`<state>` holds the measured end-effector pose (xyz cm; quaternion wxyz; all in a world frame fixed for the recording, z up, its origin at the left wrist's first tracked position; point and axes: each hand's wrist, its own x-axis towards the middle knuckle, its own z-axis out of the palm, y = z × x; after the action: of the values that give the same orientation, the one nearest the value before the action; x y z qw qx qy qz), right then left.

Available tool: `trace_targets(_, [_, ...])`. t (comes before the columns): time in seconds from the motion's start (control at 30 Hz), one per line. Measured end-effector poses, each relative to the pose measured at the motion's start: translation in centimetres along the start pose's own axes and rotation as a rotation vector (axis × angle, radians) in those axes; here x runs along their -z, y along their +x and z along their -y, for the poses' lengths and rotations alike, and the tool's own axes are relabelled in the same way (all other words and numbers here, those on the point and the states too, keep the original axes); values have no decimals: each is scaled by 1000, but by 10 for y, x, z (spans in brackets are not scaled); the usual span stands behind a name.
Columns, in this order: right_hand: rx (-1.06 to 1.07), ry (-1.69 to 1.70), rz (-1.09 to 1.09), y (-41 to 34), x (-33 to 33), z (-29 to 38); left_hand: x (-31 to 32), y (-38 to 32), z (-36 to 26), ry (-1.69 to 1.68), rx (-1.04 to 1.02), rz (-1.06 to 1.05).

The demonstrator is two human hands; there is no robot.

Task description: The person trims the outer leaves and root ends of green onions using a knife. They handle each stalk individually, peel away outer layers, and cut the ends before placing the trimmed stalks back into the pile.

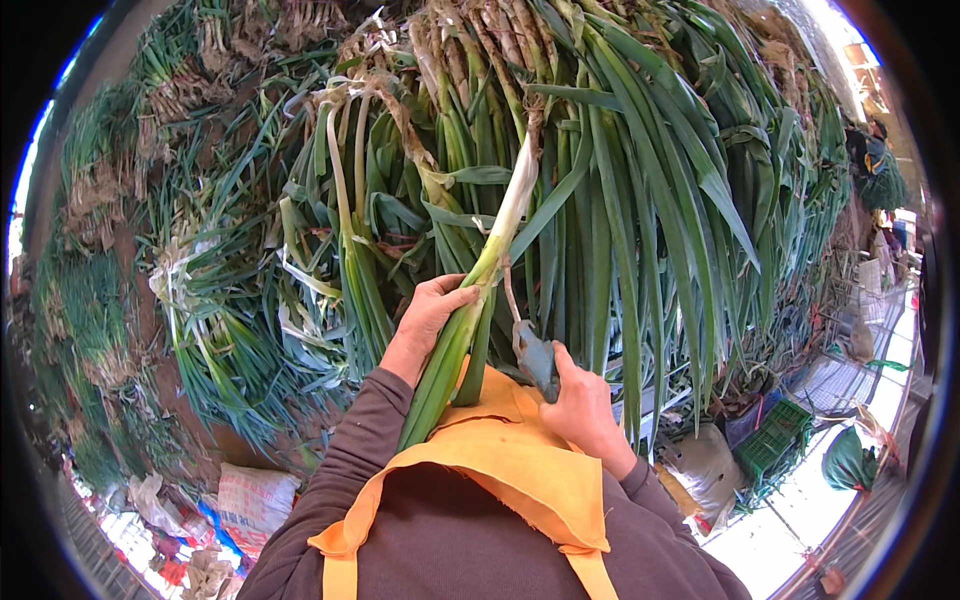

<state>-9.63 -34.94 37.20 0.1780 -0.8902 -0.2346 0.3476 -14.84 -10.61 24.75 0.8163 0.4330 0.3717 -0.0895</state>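
My left hand (pixel 429 319) grips a large green onion (pixel 516 191) around its green leaves, just below the white shaft. The onion leans up and to the right, with its brown root end at the top, and its leaves run down past my left wrist. In my right hand (pixel 583 411) is a small tool with a grey-blue handle (pixel 535 356). From the handle a thin brownish metal shank (pixel 511 289) rises to touch, or nearly touch, the onion's side. The tool's far end is hard to make out.
A thick heap of green onions (pixel 600 225) fills the space ahead, roots upward. Further bundles (pixel 214 315) lie on brown ground at left. Lower right are a green plastic crate (pixel 774 439) and a pale sack (pixel 705 469). A printed woven sack (pixel 255 499) lies lower left. Another person (pixel 874 146) is far right.
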Motion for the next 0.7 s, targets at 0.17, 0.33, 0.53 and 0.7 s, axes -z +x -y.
trace_targets(0.17, [-9,46,-88,37,-8,-2,8,1,0,-47,24,30])
trace_targets(0.33, [-28,3,-174,85,-11,-5,11,1,1,-119,80,50])
trace_targets(0.53, [-165,-39,-155,152,4,-5,20,3,13,-128,59,49])
trace_targets(0.7, [-258,-25,-182,184,14,-15,21,0,13,-138,48,36])
